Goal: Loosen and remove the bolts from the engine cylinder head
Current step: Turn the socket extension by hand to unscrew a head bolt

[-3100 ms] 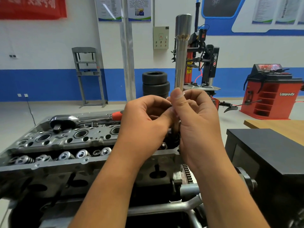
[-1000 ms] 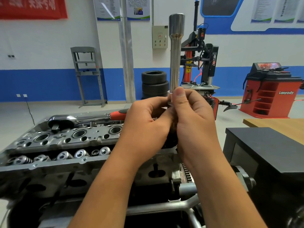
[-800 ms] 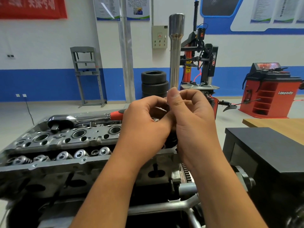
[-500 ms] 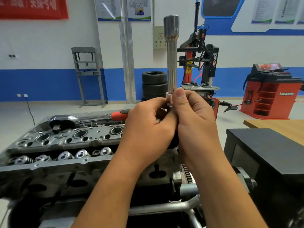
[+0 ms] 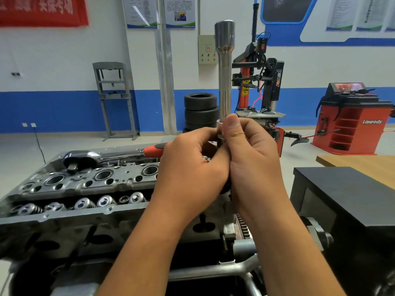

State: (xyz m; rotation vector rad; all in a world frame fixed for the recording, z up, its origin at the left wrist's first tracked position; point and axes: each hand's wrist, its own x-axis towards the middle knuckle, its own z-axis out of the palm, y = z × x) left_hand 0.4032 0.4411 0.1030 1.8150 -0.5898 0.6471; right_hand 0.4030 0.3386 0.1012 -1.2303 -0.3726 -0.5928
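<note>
A long steel extension bar [image 5: 224, 73] stands upright over the right end of the grey cylinder head [image 5: 81, 186]. Both hands hold its lower part. My left hand [image 5: 192, 167] wraps round it from the left, and my right hand [image 5: 250, 159] pinches it with thumb and fingers near a silver collar [image 5: 220, 130]. The bar's lower end and any bolt under it are hidden behind my hands. A ratchet wrench [image 5: 102, 157] with a red grip lies on the far edge of the cylinder head. Valve springs [image 5: 85, 204] show in a row along the near side.
A black box [image 5: 346, 195] stands close on the right, with a wooden table [image 5: 361, 162] behind it. Stacked tyres [image 5: 201, 110], a tyre changer [image 5: 263, 82], a red wheel balancer [image 5: 354, 122] and a grey press frame [image 5: 115, 99] line the far wall. The engine stand's frame [image 5: 213, 272] is below.
The bar has stayed upright in both hands while my fingers shifted on it, the right thumb moving up and down. Its top has swayed slightly left and right.
</note>
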